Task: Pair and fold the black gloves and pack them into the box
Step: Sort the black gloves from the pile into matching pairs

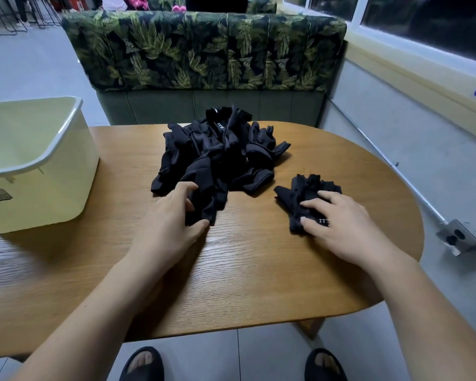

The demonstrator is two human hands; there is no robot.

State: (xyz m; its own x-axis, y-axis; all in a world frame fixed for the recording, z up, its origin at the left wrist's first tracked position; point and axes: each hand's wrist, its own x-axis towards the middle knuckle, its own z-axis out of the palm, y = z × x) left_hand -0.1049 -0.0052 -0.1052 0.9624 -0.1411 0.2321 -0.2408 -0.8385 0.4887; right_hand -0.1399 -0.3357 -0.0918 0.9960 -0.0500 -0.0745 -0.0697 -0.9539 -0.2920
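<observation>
The left hand (173,215) pinches a glove (204,204) at the near edge of the black pile (217,152). The right hand (341,224) presses flat, fingers spread, on a separate glove (300,193). Left of the left hand stands a pale box (52,149), nothing visible inside, on the wooden table (245,270); a leaf-print sofa (204,50) stands beyond.

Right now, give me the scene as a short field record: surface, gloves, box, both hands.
surface: oval wooden table
glove pile: heap of black gloves at table centre, far side
separate glove: single black glove lying flat, right of the pile, apart from it
box: pale plastic box at left on the table, open top, no gloves visible inside
left hand: left hand pinching a glove at the pile's near edge
right hand: right hand pressing flat on the single glove
packed so far: none visible
</observation>
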